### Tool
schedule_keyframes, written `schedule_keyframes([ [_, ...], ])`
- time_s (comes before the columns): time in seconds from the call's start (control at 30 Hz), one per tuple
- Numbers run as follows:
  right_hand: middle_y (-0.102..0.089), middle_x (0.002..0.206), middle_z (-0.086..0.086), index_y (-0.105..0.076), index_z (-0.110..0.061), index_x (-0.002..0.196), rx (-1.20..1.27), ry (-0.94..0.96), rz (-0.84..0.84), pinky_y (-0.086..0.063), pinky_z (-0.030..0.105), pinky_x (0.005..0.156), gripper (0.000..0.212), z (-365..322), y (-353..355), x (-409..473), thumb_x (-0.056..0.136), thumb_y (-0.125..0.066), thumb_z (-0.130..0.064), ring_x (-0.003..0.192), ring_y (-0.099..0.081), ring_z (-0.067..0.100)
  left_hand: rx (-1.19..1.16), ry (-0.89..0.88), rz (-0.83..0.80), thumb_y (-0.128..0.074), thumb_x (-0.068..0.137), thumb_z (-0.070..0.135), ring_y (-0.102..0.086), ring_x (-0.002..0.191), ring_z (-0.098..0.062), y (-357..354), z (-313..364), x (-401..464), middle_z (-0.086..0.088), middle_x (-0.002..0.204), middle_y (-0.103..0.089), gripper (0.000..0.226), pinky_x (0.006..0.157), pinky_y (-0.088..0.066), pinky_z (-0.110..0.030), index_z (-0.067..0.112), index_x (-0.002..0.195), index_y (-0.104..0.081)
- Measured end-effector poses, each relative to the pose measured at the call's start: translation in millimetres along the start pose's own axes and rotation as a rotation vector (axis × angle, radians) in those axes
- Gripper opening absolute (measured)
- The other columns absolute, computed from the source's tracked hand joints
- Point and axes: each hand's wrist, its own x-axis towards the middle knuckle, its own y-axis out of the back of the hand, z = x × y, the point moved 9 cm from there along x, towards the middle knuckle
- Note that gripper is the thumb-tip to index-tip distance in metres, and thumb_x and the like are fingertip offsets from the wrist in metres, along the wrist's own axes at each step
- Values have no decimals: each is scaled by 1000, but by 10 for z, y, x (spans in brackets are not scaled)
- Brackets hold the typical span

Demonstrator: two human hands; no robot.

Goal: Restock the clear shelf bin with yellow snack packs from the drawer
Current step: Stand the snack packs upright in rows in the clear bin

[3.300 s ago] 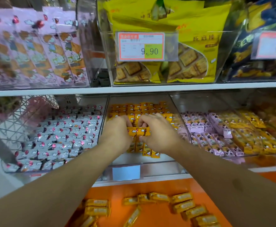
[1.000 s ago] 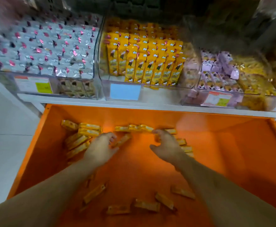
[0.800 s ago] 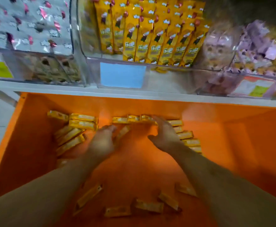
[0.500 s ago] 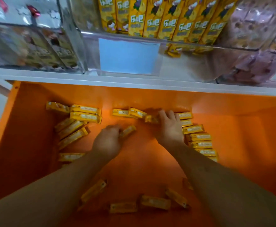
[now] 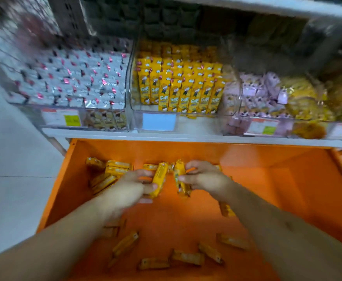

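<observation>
Half a second ago both hands lay low among the loose packs at the back of the orange drawer; now each has come up off the drawer floor with a pack, and the view has tipped up to take in the shelf again. That reads as the pick done and the carry to the bin about to start.

The clear shelf bin stands on the shelf just above the drawer's back edge, between a bin of silver-and-pink packs and one of pale purple packs. It already holds upright rows of yellow snack packs toward the back, with bare floor left at its front, behind a blank blue label.

Both forearms reach forward from the bottom corners and converge mid-drawer. The left hand grips one yellow pack on end, thumb across its face. The right hand pinches another pack between thumb and fingers; whether it holds more behind is blurred. The two packs stand just beside each other, apart.

More packs lie scattered along the drawer's back-left and near its front.
</observation>
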Motion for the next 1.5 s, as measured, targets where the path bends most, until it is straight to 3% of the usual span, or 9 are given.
schedule_keyframes([
  [0.3, -76, 117, 15, -69, -1, 120, 164, 261, -92, -57, 57, 97, 25, -1251, -89, -1253, 96, -67, -4, 112, -72, 33, -102, -212, -65, -66, 98, 3, -69, 115, -39, -71, 1125, -1147, -23, 126, -70, 31, 96, -60, -50, 2, 128, -64],
  [0.47, -77, 113, 14, -70, -4, 119, 177, 341, -96, -60, 43, 85, 22, -1434, -275, -1523, 98, -65, -4, 103, -75, 31, -127, -293, -41, -78, 91, 17, -76, 102, -30, -77, 1325, -1520, -12, 110, -78, 32, 92, -61, -52, 9, 121, -68],
  [0.67, -78, 104, 12, -63, -3, 112, 255, 357, 137, -62, 40, 73, 22, -1452, -245, -1375, 94, -74, -6, 88, -76, 26, -222, -265, 49, -80, 89, 14, -77, 100, -28, 89, 1387, -1466, -14, 109, -78, 28, 88, -62, -55, 6, 114, -70],
  [0.87, -77, 108, 10, -70, -20, 109, 236, 432, 68, -58, 45, 79, 30, -1660, -260, -1328, 81, -82, -20, 96, -73, 29, -344, -304, 105, -81, 86, 13, -77, 99, -26, 222, 1571, -1404, -14, 111, -77, 31, 79, -64, -46, 8, 115, -73],
  [1.07, -76, 99, 16, -67, -23, 118, 211, 490, 76, -63, 53, 79, 43, -1744, -283, -1370, 86, -79, 3, 90, -75, 31, -374, -327, 54, -79, 88, 17, -77, 101, -29, 217, 1660, -1393, -13, 114, -77, 29, 87, -62, -48, 13, 116, -74],
  [1.2, -73, 94, 13, -74, -25, 112, 169, 516, 145, -59, 38, 76, 41, -1855, -67, -1429, 84, -76, 5, 82, -73, 25, -279, -394, 156, -81, 86, 22, -75, 99, -28, 361, 1728, -1449, -23, 110, -72, 20, 100, -55, -57, 19, 106, -79],
  [1.3, -65, 99, 8, -79, -29, 106, 76, 561, 199, -61, 41, 78, 33, -1929, 121, -1476, 86, -75, -3, 80, -66, 17, -233, -462, 232, -82, 86, 24, -69, 91, -22, 499, 1786, -1505, -28, 109, -65, 19, 87, -55, -46, 20, 104, -79],
  [1.4, -69, 97, 7, -76, -33, 110, -30, 564, 188, -57, 35, 66, 33, -1937, 123, -1521, 88, -78, -8, 67, -61, 14, -136, -515, 191, -82, 86, 21, -73, 93, -15, 447, 1841, -1569, -3, 98, -77, 22, 84, -50, -32, 20, 108, -78],
  [1.5, -74, 84, -6, -70, -24, 118, -32, 575, 127, -47, 19, 61, 34, -1951, 10, -1547, 88, -81, -10, 68, -61, 6, 67, -542, 143, -83, 86, 18, -75, 95, -12, 292, 1856, -1616, 2, 99, -80, 20, 86, -56, -28, 24, 105, -80],
])
